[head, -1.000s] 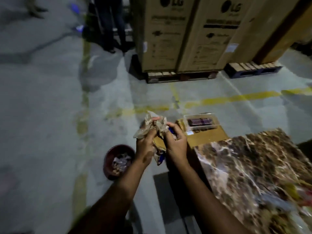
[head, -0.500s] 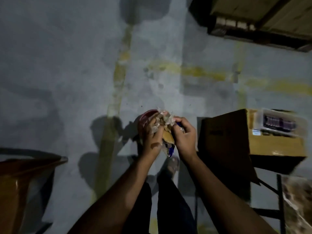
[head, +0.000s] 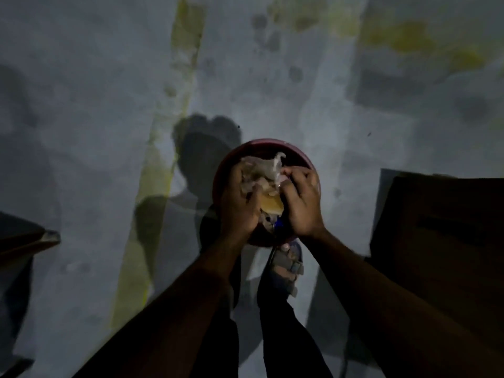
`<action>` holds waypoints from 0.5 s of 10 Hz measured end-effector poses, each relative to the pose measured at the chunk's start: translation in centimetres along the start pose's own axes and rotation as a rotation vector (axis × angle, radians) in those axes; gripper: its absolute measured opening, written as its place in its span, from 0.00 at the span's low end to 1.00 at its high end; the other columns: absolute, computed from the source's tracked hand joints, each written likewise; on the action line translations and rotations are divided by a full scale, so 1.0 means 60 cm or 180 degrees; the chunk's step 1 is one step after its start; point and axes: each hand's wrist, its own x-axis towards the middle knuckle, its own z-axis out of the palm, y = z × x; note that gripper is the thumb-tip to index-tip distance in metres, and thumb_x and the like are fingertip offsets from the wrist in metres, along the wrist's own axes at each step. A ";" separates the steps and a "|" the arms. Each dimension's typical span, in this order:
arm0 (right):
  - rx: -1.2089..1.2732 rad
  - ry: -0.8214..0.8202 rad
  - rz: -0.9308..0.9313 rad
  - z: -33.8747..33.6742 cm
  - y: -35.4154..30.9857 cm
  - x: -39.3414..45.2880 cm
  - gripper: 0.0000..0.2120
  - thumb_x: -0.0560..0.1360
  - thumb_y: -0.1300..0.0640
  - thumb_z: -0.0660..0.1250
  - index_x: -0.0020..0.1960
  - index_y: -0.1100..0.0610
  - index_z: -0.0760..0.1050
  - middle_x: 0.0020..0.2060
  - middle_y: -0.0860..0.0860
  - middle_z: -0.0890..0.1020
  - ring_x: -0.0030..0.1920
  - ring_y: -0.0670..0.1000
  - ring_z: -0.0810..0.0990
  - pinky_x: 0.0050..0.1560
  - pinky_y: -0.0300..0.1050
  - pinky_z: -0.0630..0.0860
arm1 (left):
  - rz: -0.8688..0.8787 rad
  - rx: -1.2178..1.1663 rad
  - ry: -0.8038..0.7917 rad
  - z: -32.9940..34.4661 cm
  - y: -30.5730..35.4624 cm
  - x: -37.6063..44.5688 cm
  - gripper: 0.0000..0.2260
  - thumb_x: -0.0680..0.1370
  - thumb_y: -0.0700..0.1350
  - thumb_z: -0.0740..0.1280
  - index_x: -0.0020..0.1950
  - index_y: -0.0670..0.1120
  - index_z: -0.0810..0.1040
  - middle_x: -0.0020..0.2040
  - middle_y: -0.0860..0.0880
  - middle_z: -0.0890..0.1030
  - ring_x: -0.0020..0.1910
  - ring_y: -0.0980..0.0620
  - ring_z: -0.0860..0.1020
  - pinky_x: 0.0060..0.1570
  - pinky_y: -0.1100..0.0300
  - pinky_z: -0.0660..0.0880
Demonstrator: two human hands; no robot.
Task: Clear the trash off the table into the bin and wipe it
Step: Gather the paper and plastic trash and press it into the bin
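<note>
A dim view looks straight down at a grey concrete floor (head: 81, 132), stained with dark blotches. A worn yellow painted line (head: 161, 170) runs from the far middle toward the near left, and a second faded yellow patch (head: 403, 42) crosses the far right. At the left edge a dark brownish object (head: 24, 244) juts in, too dark to identify. At the right sits a large dark box (head: 441, 227), its details lost in shadow.

In the middle of the floor stands a round red bin (head: 261, 144), seen from above, its far rim catching a little light. Directly over its opening, two bare forearms reach in from the near edge. The left hand (head: 240, 203) and the right hand (head: 301, 203) are close together, both with fingers curled around one bundle of crumpled trash (head: 263, 175): pale crinkled wrappers on the far side, a yellowish piece (head: 271, 205) between the palms, and a bit of blue (head: 278, 223) at the near side. The bundle is held between the hands above the bin's mouth, not resting inside it as far as can be seen.

Just near of the bin, a foot in a strapped sandal (head: 287, 266) stands on the floor, with dark trouser legs (head: 286, 336) below it.
</note>
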 end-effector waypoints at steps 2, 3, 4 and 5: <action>-0.1580 -0.0699 -0.0193 0.021 0.139 0.069 0.28 0.76 0.32 0.55 0.72 0.40 0.71 0.75 0.48 0.69 0.73 0.54 0.60 0.69 0.51 0.59 | 0.0370 0.1181 -0.0441 0.043 -0.143 0.078 0.32 0.72 0.53 0.64 0.75 0.45 0.69 0.72 0.41 0.72 0.69 0.38 0.71 0.69 0.42 0.67; -0.1728 -0.0825 -0.0089 0.009 0.138 0.071 0.28 0.76 0.34 0.56 0.75 0.39 0.68 0.79 0.48 0.63 0.78 0.56 0.55 0.74 0.57 0.55 | 0.0530 0.1440 -0.0571 0.032 -0.143 0.075 0.35 0.72 0.54 0.64 0.78 0.45 0.65 0.76 0.40 0.68 0.72 0.37 0.66 0.72 0.44 0.62; -0.1669 -0.0792 -0.0043 -0.008 0.103 0.049 0.28 0.78 0.37 0.56 0.75 0.43 0.69 0.79 0.50 0.64 0.78 0.58 0.58 0.75 0.55 0.55 | 0.0654 0.1542 -0.0655 0.004 -0.102 0.043 0.34 0.74 0.46 0.68 0.79 0.46 0.63 0.77 0.41 0.66 0.73 0.39 0.64 0.73 0.44 0.62; -0.1783 -0.0810 0.0020 -0.035 0.038 0.013 0.24 0.82 0.43 0.58 0.76 0.46 0.67 0.79 0.50 0.64 0.78 0.57 0.58 0.75 0.56 0.57 | 0.0668 0.1664 -0.0783 -0.033 -0.048 0.005 0.33 0.76 0.43 0.69 0.80 0.47 0.62 0.79 0.43 0.63 0.75 0.41 0.61 0.71 0.44 0.62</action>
